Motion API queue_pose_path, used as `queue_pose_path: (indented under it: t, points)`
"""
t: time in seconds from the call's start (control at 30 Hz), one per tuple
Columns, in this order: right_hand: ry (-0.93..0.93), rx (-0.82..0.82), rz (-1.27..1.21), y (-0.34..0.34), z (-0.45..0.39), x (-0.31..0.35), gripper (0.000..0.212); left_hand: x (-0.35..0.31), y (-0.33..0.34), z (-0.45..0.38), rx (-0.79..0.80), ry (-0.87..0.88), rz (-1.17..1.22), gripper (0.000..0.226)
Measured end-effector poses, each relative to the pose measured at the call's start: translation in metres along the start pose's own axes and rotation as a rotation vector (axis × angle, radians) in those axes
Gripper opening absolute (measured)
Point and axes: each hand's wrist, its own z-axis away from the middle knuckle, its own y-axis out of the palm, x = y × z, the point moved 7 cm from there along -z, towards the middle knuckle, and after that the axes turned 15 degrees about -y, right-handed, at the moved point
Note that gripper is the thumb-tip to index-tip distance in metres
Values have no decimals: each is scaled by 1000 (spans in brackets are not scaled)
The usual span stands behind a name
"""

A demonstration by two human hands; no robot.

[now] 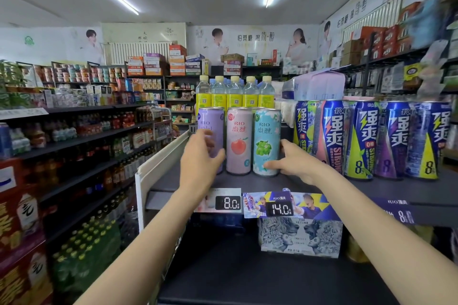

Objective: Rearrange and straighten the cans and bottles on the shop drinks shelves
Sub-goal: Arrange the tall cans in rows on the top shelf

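Three tall slim cans stand upright side by side on the dark top shelf (371,188): a lilac can (210,122), a pink peach can (239,141) and a pale blue grape can (266,136). My left hand (200,156) curls round the lilac can's front and left side. My right hand (292,160) holds the lower right side of the grape can, thumb across its front. Behind them stand several clear bottles with yellow labels (234,96).
Several blue and purple tall cans (366,141) line the shelf to the right. Price tags reading 8.0 (229,203) and 14.0 (281,209) hang on the shelf edge. A white shelf end panel (158,163) is at left. A boxed drinks pack (301,238) sits on the lower shelf.
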Motion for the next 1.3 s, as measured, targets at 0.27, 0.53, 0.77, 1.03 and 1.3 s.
queue_pose_path:
  t: [0.27,0.53,0.77,1.03,1.3]
  points:
    - [-27,-51,41,-2,-1,-3,53,-33,51,11,75,20,-588,59]
    - [-20,-43,9,0,-1,-4,53,-34,63,-2,20,-31,-642,69]
    - [-13,-32,14,2,-2,-5,52,-30,65,0,63,-75,-613,79]
    - [-3,-38,3,3,-1,-4,51,-29,63,4,8,-77,-583,66]
    - [-11,-40,56,4,0,-1,49,-30,61,8,26,-69,-644,69]
